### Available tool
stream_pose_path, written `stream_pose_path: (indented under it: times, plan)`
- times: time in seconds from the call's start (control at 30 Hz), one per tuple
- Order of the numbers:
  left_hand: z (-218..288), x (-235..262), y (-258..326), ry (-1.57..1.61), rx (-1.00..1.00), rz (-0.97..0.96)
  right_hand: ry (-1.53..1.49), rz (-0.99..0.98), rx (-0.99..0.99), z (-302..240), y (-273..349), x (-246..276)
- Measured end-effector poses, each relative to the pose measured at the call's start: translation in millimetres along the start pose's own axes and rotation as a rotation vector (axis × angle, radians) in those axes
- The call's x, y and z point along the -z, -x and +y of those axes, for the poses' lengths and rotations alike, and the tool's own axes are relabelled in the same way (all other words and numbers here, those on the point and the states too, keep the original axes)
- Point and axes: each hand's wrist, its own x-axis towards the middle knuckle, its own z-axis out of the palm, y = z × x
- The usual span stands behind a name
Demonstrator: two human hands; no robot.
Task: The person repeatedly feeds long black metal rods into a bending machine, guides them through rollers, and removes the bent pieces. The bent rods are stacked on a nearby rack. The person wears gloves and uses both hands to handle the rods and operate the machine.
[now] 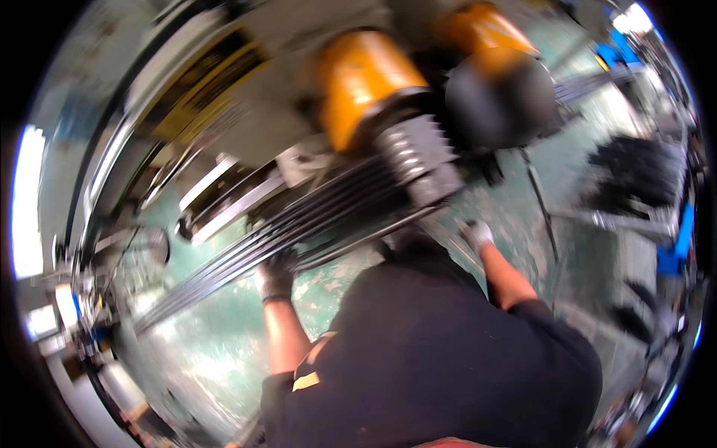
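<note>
Here we are, clock centred on the middle of the view, and the long dark metal bars (246, 249) slant across from 8 o'clock up towards 1, lying side by side in a bundle! The gloved left hand (275, 275) is at 8 o'clock, right at the bundle's near edge, dark fingertips against the bars; whether they are clamped on them, I cannot tell. Over at 3 o'clock, the gloved right hand (476, 234) is out beside the body, well apart from the bars, its fingers too blurred to call apart or together. Between 1 and 2, a ridged metal block (420, 160) sits at the bars' upper end, with an orange cylinder (366, 78) up at 12. Below it all, green floor (213, 358) at 7 o'clock!
</note>
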Motion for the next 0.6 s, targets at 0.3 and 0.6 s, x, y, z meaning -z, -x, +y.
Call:
stream_pose_path:
  times: [0.3, 0.6]
  plan:
    - [36.1, -11.2, 45.2, 1.657, 0.633, 0.065, -0.132, -0.107, 0.055, 68.3, 44.5, -54.8]
    - [80.5, 41.8, 132.8, 1.674, 0.448, 0.570, -0.189, -0.177, 0.116, 45.3, 0.9, -31.8]
